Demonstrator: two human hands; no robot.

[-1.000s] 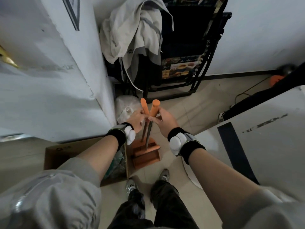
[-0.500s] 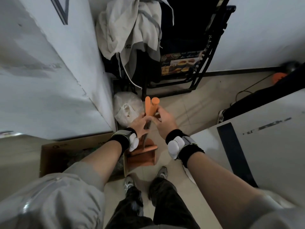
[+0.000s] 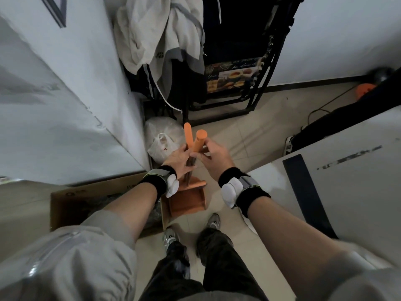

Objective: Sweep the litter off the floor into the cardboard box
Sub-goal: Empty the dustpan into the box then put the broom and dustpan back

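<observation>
Two orange-tipped handles stand upright side by side in front of me. My left hand (image 3: 179,159) grips the left handle (image 3: 188,135). My right hand (image 3: 213,158) holds the right handle (image 3: 199,141) between its fingers. Below them the orange dustpan (image 3: 187,199) sits on the floor, with an orange brush head (image 3: 195,184) at its back edge. The open cardboard box (image 3: 71,197) lies on the floor to the left of the dustpan, touching it, with dark litter inside. My left forearm hides part of the box.
A tied plastic bag (image 3: 161,140) sits in the corner by the left wall (image 3: 65,105). A black rack (image 3: 238,72) draped with a light jacket (image 3: 160,29) stands behind. A white surface (image 3: 347,192) lies on the right. My shoes (image 3: 171,235) stand on beige tiles.
The two handles have come closer together and more upright, and the dustpan has shifted a little toward the box. Both hands keep their hold.
</observation>
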